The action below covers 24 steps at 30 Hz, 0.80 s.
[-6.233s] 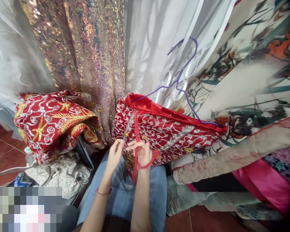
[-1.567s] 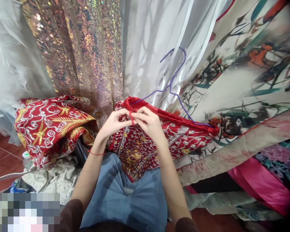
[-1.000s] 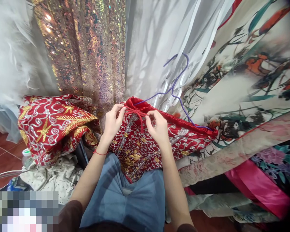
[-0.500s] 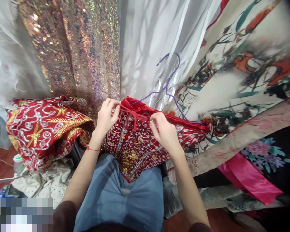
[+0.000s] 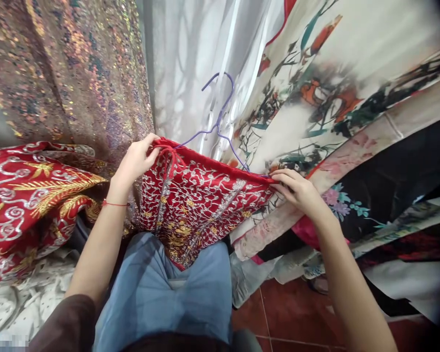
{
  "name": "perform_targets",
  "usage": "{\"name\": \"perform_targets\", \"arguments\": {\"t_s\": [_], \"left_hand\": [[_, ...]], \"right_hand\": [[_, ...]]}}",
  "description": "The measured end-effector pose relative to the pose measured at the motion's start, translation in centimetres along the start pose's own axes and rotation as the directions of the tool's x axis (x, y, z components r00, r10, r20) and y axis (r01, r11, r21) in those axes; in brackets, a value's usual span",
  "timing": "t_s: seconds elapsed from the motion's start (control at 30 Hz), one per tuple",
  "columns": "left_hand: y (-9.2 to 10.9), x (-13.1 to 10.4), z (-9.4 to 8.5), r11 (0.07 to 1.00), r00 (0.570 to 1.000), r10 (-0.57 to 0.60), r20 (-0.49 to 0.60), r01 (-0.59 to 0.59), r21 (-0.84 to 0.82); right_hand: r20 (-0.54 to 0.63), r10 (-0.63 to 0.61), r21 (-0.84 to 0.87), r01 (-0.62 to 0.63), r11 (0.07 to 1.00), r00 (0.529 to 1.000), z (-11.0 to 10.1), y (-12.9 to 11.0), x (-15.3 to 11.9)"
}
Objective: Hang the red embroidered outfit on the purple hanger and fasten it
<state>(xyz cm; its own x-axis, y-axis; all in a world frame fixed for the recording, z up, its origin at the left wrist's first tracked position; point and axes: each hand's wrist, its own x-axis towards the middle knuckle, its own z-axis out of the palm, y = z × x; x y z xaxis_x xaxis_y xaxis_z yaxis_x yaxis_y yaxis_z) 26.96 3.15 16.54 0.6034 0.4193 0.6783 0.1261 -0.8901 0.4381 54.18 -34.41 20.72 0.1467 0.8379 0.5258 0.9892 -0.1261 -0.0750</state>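
Note:
A red garment [image 5: 198, 200] with silver and gold embroidery hangs over my knees, its red waistband stretched fairly straight. My left hand [image 5: 137, 159] pinches the left end of the waistband, beside a red drawstring bow [image 5: 173, 159]. At the right end, my right hand [image 5: 291, 188] grips the band between thumb and fingers. A purple wire hanger [image 5: 220, 122] rises from behind the waistband, its hook pointing up and its lower part hidden by the cloth.
Sequined fabric [image 5: 95, 73] and sheer white cloth [image 5: 179, 63] hang in front. Floral fabric [image 5: 275, 142] hangs to the right. Another red embroidered cloth [image 5: 33, 195] lies at the left. Red floor tiles [image 5: 289, 313] show at the lower right.
My hands have moved apart, from the drawstring to the two ends of the waistband. The band is now pulled straighter. The whole view has shifted to the right.

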Motion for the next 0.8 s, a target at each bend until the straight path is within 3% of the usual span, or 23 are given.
{"name": "perform_targets", "arguments": {"t_s": [0.1, 0.23, 0.37, 0.43, 0.57, 0.67, 0.73, 0.8], "left_hand": [[-0.2, -0.5, 0.5, 0.999, 0.990, -0.012, -0.140, 0.019, 0.050], [0.0, -0.9, -0.1, 0.996, 0.965, -0.034, -0.258, 0.052, 0.066], [0.1, -0.9, -1.5, 0.994, 0.944, -0.093, -0.315, 0.106, 0.024], [-0.1, -0.9, -2.1, 0.991, 0.922, -0.129, -0.366, 0.129, -0.024], [-0.5, -1.2, -2.8, 0.975, 0.864, -0.220, -0.452, 0.214, -0.065], [-0.9, -1.6, -2.3, 0.949, 0.835, -0.293, -0.466, 0.314, -0.033], [-1.1, -1.7, -1.6, 0.951, 0.840, -0.286, -0.461, 0.308, -0.030], [-1.3, -1.6, -0.9, 0.963, 0.851, -0.253, -0.461, 0.265, -0.039]], "right_hand": [[-0.071, 0.088, 0.274, -0.065, 0.959, 0.994, 0.7, 0.2, 0.8], [-0.108, 0.300, 0.627, -0.170, 0.761, 0.948, 1.6, 0.3, 2.2], [-0.091, 0.348, 0.862, -0.101, 0.497, 0.933, 1.9, 0.1, 5.3], [-0.122, 0.346, 0.900, -0.043, 0.433, 0.930, 2.1, -0.1, 7.4], [-0.138, 0.306, 0.902, -0.008, 0.432, 0.942, 3.1, -0.6, 10.6], [0.011, 0.228, 0.838, -0.134, 0.530, 0.974, 4.0, -1.0, 11.0], [0.121, 0.190, 0.781, -0.211, 0.588, 0.974, 4.4, -1.2, 10.4], [0.173, 0.186, 0.775, -0.251, 0.581, 0.967, 4.5, -1.2, 9.7]]}}
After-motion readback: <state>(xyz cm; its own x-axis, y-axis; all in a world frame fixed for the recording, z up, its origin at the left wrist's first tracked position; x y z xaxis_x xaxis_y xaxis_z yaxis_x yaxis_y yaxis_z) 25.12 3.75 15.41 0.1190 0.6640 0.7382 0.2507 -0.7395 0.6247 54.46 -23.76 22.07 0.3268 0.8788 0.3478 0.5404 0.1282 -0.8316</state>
